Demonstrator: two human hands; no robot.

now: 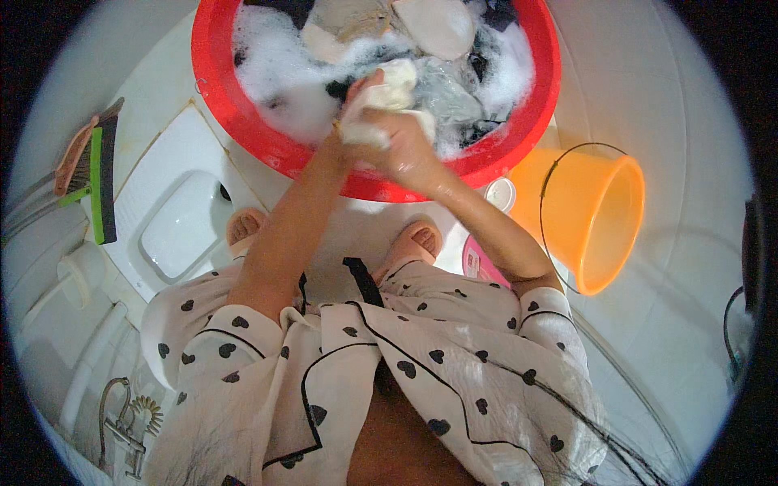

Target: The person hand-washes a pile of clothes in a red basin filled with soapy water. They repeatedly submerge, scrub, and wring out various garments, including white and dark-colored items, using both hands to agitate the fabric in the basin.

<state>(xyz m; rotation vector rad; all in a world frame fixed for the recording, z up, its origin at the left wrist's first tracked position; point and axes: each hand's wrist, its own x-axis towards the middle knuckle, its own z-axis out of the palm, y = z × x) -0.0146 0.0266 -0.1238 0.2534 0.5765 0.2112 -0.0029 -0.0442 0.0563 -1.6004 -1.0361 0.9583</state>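
Both my hands are over the near side of a large red plastic basin [279, 159]. A wet white cloth [398, 85] is bunched between them. My right hand [404, 146] grips the cloth, its wet knuckles towards me. My left hand [358, 100] is partly covered by the cloth, with its fingers wrapped in or behind it. Around the hands, the basin holds sudsy water with white foam [273, 54], dark fabric, a pale padded piece [439, 27], a beige piece [346, 24] and a greyish soaked bundle [444, 94].
An orange bucket [541, 194] with a wire handle lies tipped on its side at the right. Near it are a small white cup [501, 194] and a pink packet [483, 267]. At left are a squat toilet [182, 225], brushes [100, 176] and a wall tap [124, 434].
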